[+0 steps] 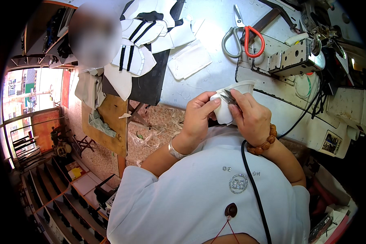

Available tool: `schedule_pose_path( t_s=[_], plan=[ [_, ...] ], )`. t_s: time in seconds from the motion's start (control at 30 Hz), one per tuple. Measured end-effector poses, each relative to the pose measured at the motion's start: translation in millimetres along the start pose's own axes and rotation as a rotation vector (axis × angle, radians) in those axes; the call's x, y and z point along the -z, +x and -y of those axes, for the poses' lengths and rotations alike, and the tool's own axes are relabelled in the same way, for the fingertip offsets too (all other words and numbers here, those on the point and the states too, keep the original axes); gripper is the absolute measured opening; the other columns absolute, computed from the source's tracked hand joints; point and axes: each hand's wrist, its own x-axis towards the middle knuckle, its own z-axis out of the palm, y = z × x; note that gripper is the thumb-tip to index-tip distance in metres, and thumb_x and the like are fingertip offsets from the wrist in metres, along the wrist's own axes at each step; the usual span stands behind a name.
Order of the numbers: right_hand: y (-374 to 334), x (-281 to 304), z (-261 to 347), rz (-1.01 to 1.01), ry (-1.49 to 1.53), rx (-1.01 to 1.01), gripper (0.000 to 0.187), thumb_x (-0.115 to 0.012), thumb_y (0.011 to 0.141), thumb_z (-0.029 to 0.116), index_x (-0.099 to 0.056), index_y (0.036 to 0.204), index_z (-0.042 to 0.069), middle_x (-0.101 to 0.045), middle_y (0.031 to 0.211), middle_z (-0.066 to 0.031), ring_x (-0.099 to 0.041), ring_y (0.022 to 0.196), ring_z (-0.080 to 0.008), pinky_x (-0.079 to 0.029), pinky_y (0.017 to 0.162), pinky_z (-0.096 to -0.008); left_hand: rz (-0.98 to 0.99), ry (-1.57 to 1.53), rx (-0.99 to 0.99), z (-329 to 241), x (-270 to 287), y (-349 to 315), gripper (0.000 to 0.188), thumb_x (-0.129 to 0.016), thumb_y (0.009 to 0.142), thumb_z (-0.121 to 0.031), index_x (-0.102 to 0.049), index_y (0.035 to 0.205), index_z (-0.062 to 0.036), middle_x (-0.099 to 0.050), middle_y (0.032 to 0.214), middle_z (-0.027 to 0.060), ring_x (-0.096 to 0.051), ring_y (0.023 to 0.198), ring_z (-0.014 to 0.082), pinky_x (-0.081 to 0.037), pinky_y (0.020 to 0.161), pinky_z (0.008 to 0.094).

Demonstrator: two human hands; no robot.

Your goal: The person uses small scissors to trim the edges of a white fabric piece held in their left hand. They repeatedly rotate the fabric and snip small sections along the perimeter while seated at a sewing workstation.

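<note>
- Far left, beyond the table edge: a wooden board (110,122) leaning over a tiled floor strewn with scraps.
- Upper left on the grey table (215,61): a heap of white cut pieces with black stripes (136,44), partly over a dark sheet (150,81); just right of it, a flat white padded piece (189,61) lying alone.
- Centre, above the lap: left hand (199,118) curled round the near side of a white shoe upper (232,101), thumb pressed to its top edge.
- Right hand (252,118), wooden bead bracelet at the wrist, closed on a small metal tool (228,97) laid against the same upper; hands close together, both gripping.
- Upper right: scissors (244,36), one grey handle and one red, resting beside a sewing machine (297,57).
</note>
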Motion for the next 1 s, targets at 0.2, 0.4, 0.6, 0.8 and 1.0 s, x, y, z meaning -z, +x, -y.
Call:
schedule_pose_path(
  t_s=[0.2, 0.4, 0.6, 0.8, 1.0],
  plan=[
    [0.5, 3.0, 2.0, 0.036, -0.037, 0.017, 0.032, -0.064, 0.082, 0.013, -0.059, 0.113, 0.006, -0.057, 0.078, -0.0072, -0.057, 0.056, -0.0249, -0.045, 0.050, -0.0336, -0.020, 0.028, -0.014, 1.9, -0.3, -0.5, 0.018, -0.057, 0.091, -0.013, -0.062, 0.104, -0.0015, -0.065, 0.085, 0.0005, -0.057, 0.069, 0.0042, -0.044, 0.058, 0.0179],
    [-0.1, 3.0, 3.6, 0.045, -0.044, 0.016, 0.032, -0.063, 0.084, 0.012, -0.058, 0.115, 0.005, -0.058, 0.078, -0.0082, -0.057, 0.057, -0.0256, -0.045, 0.051, -0.0337, -0.022, 0.024, -0.030, 2.1, -0.6, -1.1, 0.018, -0.058, 0.091, -0.012, -0.062, 0.104, -0.0012, -0.065, 0.085, 0.0006, -0.057, 0.068, 0.0041, -0.044, 0.058, 0.0176],
    [-3.7, -12.0, -1.4, -0.023, 0.127, -0.046, 0.032, -0.064, 0.083, 0.014, -0.059, 0.114, 0.007, -0.059, 0.081, -0.0079, -0.060, 0.059, -0.0267, -0.047, 0.051, -0.0329, -0.015, 0.040, -0.071, 1.4, -2.0, -2.5, 0.020, -0.058, 0.092, -0.014, -0.062, 0.106, -0.0001, -0.065, 0.086, 0.0015, -0.057, 0.068, 0.0044, -0.044, 0.058, 0.0181],
    [-9.5, -25.1, -5.2, 0.011, 0.625, -0.278, 0.027, -0.058, 0.090, 0.012, -0.057, 0.116, 0.002, -0.062, 0.083, -0.0097, -0.060, 0.065, -0.0185, -0.048, 0.058, -0.0289, -0.045, 0.028, -0.054, -1.6, -4.2, 1.0, 0.021, -0.058, 0.092, -0.014, -0.061, 0.106, 0.0012, -0.065, 0.084, 0.0029, -0.059, 0.068, 0.0059, -0.046, 0.058, 0.0193],
    [-3.1, -15.0, -17.4, 0.127, 0.897, -0.712, 0.026, -0.057, 0.091, 0.012, -0.058, 0.115, 0.001, -0.062, 0.083, -0.0096, -0.057, 0.065, -0.0148, -0.047, 0.060, -0.0277, -0.017, 0.050, 0.030, 9.2, 1.1, -1.8, 0.021, -0.059, 0.091, -0.016, -0.062, 0.106, -0.0001, -0.063, 0.082, 0.0001, -0.054, 0.066, 0.0040, -0.043, 0.058, 0.0182]
  ],
)
